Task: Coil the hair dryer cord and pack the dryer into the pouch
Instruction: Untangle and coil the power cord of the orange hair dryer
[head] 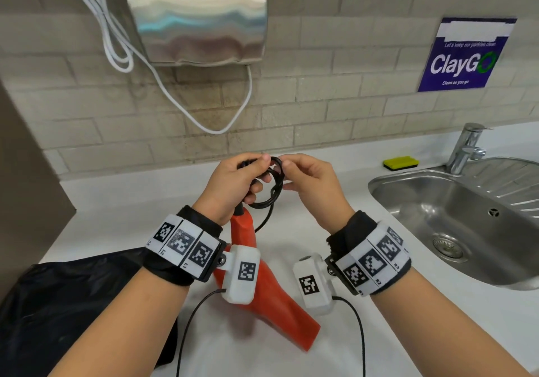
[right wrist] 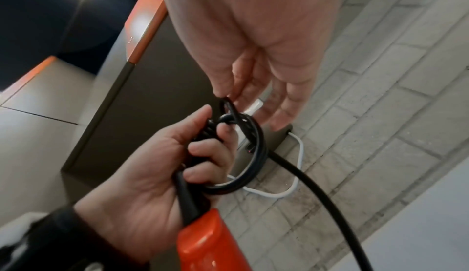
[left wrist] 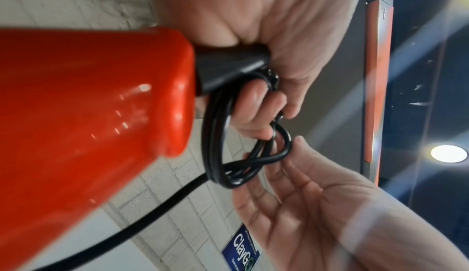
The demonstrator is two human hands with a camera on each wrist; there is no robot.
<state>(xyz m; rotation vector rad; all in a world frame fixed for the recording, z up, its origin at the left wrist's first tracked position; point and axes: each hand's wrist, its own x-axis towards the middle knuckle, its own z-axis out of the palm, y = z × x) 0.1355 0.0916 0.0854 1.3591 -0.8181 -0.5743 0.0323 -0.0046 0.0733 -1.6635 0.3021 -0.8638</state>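
Holding coiled black hair dryer cord [head: 269, 190] in left hand [head: 233, 185] | right hand [head: 313, 184] pinching a loop | orange plastic hair dryer [head: 262, 289] hanging below | blue wall sign [head: 466, 55] reads "ClayGo, Clean as you go"

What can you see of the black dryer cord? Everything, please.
The cord is black, smooth and round, rubbery-looking. It leaves the orange hair dryer through a black strain-relief sleeve at the handle end. Part is wound into a few small loops held above the counter: the left hand grips the loops and sleeve, and the right hand pinches the top of one loop between thumb and fingertip. An uncoiled length trails down from the loops; its far end and plug are not visible.
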